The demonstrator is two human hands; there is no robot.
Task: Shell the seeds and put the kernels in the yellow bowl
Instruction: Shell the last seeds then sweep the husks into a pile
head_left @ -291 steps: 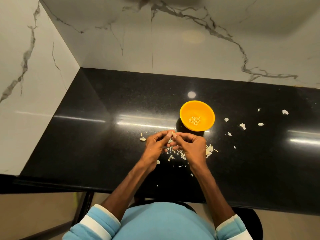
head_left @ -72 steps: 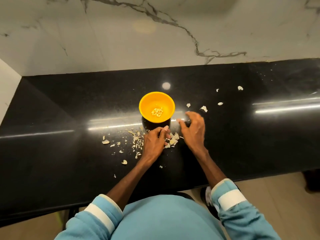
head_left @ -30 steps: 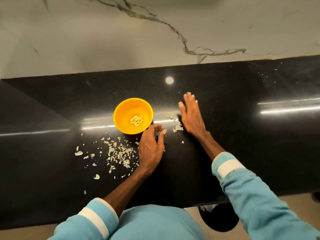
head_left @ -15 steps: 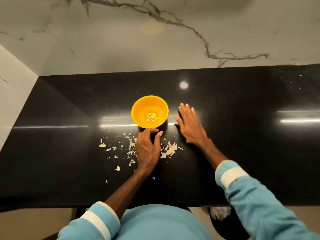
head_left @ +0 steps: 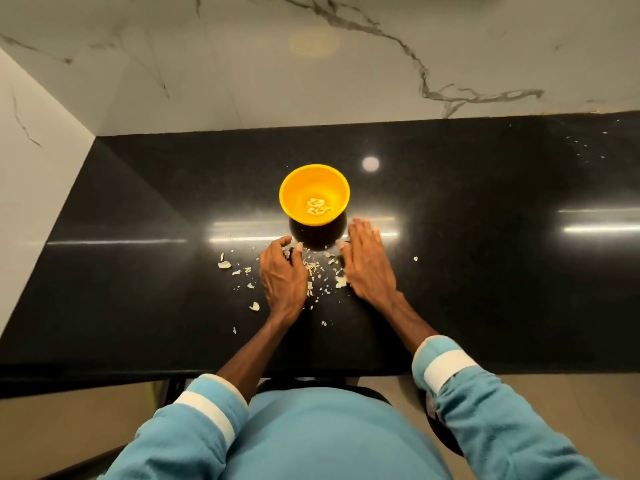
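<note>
1. Two hands lie on the counter (head_left: pixel 485 278), just this side of the bowl (head_left: pixel 304 181), with a litter of shells (head_left: pixel 313 268) between them.
2. The right hand (head_left: pixel 367 268) is flat, palm down, with its fingers straight and together, and it grasps nothing. Its inner edge touches the litter. Judged from that pose, it serves as a blade to push the bits into one heap.
3. The left hand (head_left: pixel 282 275) is cupped, knuckles up, with its fingertips down on the counter at the litter's other side. It looks like the backstop for the heap. Its fingertips are hidden, so it cannot be told whether it pinches a seed under its curled fingers.
4. The bowl stands upright just beyond both hands and touches neither, as far as can be seen. That spot likely keeps it within easy reach for each drop, yet out of the litter.
5. A small pile of kernels (head_left: pixel 317 206) sits on the bowl's floor. Most of the inside is bare yellow, and no shell shows among them.
6. A few strays (head_left: pixel 225 264) lie left of the left hand, apart from the main litter.
7. No whole seed can be picked out with certainty among the pale bits, so how many remain to shell cannot be told. The step in hand seems to be gathering, not shelling.
</note>
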